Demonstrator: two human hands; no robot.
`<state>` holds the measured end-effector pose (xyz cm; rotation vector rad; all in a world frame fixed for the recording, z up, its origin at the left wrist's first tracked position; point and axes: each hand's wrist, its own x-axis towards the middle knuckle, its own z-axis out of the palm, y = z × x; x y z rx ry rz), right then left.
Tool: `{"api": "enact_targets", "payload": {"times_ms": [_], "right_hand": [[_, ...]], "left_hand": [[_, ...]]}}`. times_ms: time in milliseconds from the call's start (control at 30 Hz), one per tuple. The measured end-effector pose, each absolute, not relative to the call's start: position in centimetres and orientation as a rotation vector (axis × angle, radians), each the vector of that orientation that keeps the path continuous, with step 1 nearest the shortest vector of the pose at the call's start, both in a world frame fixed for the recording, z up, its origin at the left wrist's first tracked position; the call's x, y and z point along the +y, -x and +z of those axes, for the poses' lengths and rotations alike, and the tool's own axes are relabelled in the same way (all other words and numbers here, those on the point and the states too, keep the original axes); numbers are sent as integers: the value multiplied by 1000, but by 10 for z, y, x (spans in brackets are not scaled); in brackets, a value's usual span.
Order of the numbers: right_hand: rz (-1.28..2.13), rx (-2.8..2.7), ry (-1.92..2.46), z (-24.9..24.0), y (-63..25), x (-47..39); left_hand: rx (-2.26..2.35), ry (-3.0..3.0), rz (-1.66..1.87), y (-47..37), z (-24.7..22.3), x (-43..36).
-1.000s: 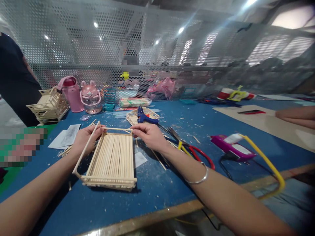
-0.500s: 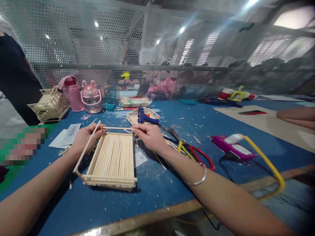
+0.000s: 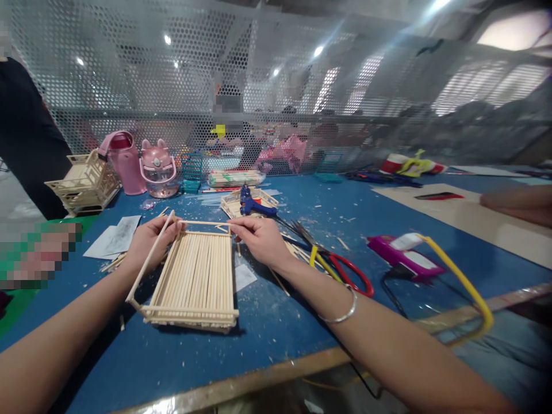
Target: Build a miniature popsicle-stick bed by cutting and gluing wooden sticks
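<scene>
A small tray-like frame of pale wooden sticks (image 3: 198, 276) lies on the blue table in front of me. One stick rail slants up along its left side. Across its far end runs a thin wooden stick (image 3: 207, 223). My left hand (image 3: 152, 241) pinches the stick's left end at the far left corner, partly behind the slanted rail. At the far right corner, my right hand (image 3: 261, 238) has thumb and fingers closed on the other end. Just beyond the frame, a blue glue gun (image 3: 256, 206) rests on another stick piece (image 3: 230, 201).
Right of my arm's path lie red-handled scissors (image 3: 353, 276), pliers with yellow handles (image 3: 321, 261) and a purple device (image 3: 405, 257) with a yellow cord. Pink bottles (image 3: 158, 169) and a stick model (image 3: 84, 181) stand at the back left. Another person's arm (image 3: 517, 204) is at right.
Both hands stay at the ends of the stick with almost no movement. The whole view has shifted slightly, and the other person's hand at right looks more blurred.
</scene>
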<state>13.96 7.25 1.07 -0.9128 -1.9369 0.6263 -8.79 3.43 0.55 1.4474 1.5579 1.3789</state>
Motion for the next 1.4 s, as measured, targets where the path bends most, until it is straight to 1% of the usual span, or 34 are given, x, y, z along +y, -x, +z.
{"api": "enact_targets", "payload": {"times_ms": [300,700,833,1000,1067,1400], "right_hand": [[629,-1948,924,12,-139,71],[619,-1983,914,13,-141,71],[701,-2017,899,15,-144,74],[931,-1914,867,14,-144,75],[966,-1900,878,14,-144,75],[751,-1989,905,17,-140,75]], "left_hand": [[1646,-1397,1455,76,16,29],[1741,-1476,1392,72,25,25],[1725,-1530,1381,75,22,26],[1720,-1553,1371,77,21,26],[1724,-1546,1371,76,21,25],[1747,-1542,1366,76,22,26]]}}
